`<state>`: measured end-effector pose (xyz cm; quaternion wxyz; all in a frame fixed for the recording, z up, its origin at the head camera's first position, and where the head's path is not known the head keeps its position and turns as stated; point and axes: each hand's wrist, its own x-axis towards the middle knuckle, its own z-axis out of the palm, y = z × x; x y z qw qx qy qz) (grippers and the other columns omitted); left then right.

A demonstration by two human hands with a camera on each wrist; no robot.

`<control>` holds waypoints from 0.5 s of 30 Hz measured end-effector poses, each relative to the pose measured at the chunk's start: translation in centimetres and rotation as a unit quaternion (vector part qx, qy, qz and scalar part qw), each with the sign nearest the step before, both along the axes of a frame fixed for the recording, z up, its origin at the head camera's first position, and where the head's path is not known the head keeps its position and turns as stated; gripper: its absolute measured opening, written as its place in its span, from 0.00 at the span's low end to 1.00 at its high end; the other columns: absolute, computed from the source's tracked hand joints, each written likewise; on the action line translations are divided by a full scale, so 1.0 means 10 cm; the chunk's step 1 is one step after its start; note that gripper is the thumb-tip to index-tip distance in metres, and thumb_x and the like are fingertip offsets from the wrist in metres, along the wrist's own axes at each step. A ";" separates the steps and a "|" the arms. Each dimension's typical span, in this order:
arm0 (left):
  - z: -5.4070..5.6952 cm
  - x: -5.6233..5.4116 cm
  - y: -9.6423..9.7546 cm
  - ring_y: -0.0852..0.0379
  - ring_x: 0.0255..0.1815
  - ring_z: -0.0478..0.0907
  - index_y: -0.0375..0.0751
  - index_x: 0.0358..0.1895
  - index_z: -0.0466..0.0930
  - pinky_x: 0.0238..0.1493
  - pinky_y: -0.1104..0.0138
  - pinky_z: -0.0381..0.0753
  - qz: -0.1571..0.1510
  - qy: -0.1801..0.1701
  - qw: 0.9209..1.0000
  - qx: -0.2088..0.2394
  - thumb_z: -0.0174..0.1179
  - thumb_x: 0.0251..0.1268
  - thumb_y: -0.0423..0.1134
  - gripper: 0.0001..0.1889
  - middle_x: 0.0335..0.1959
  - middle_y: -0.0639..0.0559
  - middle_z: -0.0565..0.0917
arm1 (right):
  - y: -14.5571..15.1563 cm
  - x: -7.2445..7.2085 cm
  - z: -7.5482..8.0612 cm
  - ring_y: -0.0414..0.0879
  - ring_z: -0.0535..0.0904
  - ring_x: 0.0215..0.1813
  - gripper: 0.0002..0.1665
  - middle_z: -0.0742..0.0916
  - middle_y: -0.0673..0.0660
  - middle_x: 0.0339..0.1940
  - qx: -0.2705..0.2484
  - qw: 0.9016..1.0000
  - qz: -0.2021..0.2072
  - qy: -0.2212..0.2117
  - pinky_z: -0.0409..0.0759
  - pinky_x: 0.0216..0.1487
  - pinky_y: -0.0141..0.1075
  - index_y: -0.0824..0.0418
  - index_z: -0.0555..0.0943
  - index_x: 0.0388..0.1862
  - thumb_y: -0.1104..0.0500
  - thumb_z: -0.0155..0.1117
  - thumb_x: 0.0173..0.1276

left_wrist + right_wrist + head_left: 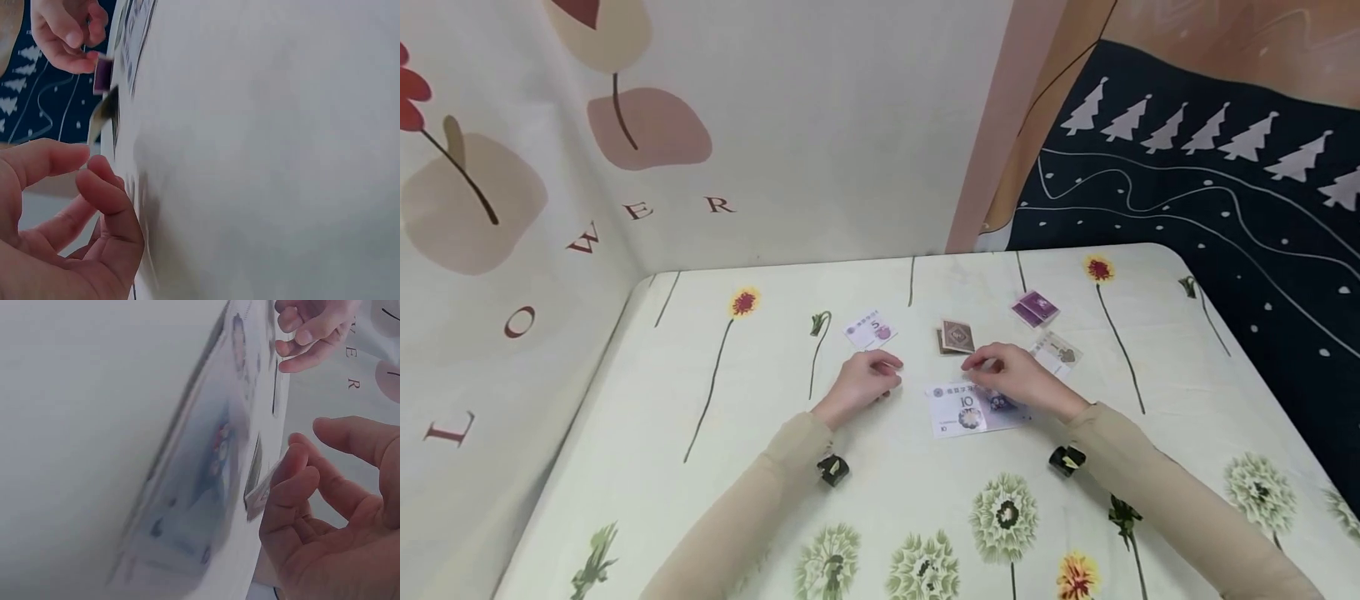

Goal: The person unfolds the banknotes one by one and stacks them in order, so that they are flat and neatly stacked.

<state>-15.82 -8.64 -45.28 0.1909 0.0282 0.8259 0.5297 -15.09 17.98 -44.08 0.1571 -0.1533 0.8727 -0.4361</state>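
Note:
Between the two hands lies a paper note printed with 10 [951, 417], creased across its middle. My right hand [1011, 375] hovers over its upper right part, fingers loosely bent and holding nothing. Just beyond those fingertips is a folded brown note [957, 336], partly sprung up from the table; the right wrist view shows its raised flap [257, 503] behind the fingers. My left hand [861, 382] is left of the 10 note, loosely curled around nothing. A note marked 5 [870, 330] lies just beyond it. Past my right hand is a pale note [1058, 352], partly covered.
A folded purple note [1036, 308] lies farther back on the right. The flower-patterned tablecloth [880, 483] covers the table, which meets a printed cloth wall [820, 167] at the back. A dark tree-patterned cloth [1195, 192] hangs to the right.

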 end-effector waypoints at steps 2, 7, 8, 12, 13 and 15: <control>0.00 -0.03 -0.06 0.57 0.24 0.77 0.33 0.45 0.81 0.23 0.71 0.76 0.017 -0.001 1.000 0.000 0.61 0.58 0.27 0.11 0.32 0.47 0.81 | -0.04 -0.03 0.02 0.48 0.76 0.35 0.13 0.82 0.59 0.43 -0.006 1.000 -0.002 0.003 0.76 0.33 0.37 0.66 0.81 0.50 0.63 0.61 0.68; 0.00 -0.11 -0.22 0.56 0.28 0.79 0.32 0.47 0.80 0.27 0.70 0.79 0.051 -0.005 0.999 0.001 0.61 0.60 0.28 0.11 0.35 0.45 0.80 | -0.14 -0.14 0.09 0.51 0.77 0.41 0.18 0.82 0.62 0.49 -0.031 0.999 -0.019 0.005 0.77 0.37 0.38 0.67 0.78 0.56 0.65 0.60 0.68; 0.00 -0.13 -0.25 0.56 0.29 0.80 0.31 0.47 0.80 0.28 0.70 0.80 0.057 -0.004 0.998 0.002 0.60 0.61 0.28 0.12 0.36 0.44 0.80 | -0.16 -0.16 0.10 0.51 0.77 0.42 0.20 0.82 0.63 0.49 -0.037 0.999 -0.023 0.003 0.78 0.39 0.39 0.67 0.77 0.58 0.65 0.61 0.67; 0.02 -0.18 -0.36 0.54 0.34 0.80 0.30 0.49 0.79 0.32 0.69 0.82 0.089 0.005 0.996 -0.005 0.60 0.60 0.27 0.13 0.40 0.41 0.80 | -0.30 -0.27 0.10 0.53 0.79 0.46 0.21 0.83 0.62 0.49 -0.060 0.998 -0.030 -0.002 0.78 0.48 0.43 0.67 0.76 0.59 0.66 0.60 0.67; 0.03 -0.19 -0.38 0.53 0.36 0.80 0.30 0.50 0.79 0.33 0.68 0.82 0.096 0.006 0.995 -0.011 0.59 0.61 0.27 0.14 0.42 0.41 0.80 | -0.33 -0.29 0.10 0.53 0.79 0.47 0.21 0.83 0.63 0.49 -0.064 0.998 -0.030 -0.002 0.77 0.51 0.44 0.67 0.76 0.59 0.66 0.60 0.67; 0.04 -0.19 -0.42 0.51 0.39 0.79 0.31 0.52 0.78 0.35 0.67 0.83 0.112 0.003 0.994 -0.018 0.59 0.61 0.28 0.15 0.45 0.39 0.80 | -0.42 -0.34 0.08 0.53 0.79 0.50 0.20 0.83 0.63 0.50 -0.068 0.997 -0.029 -0.006 0.76 0.55 0.45 0.66 0.76 0.59 0.66 0.60 0.68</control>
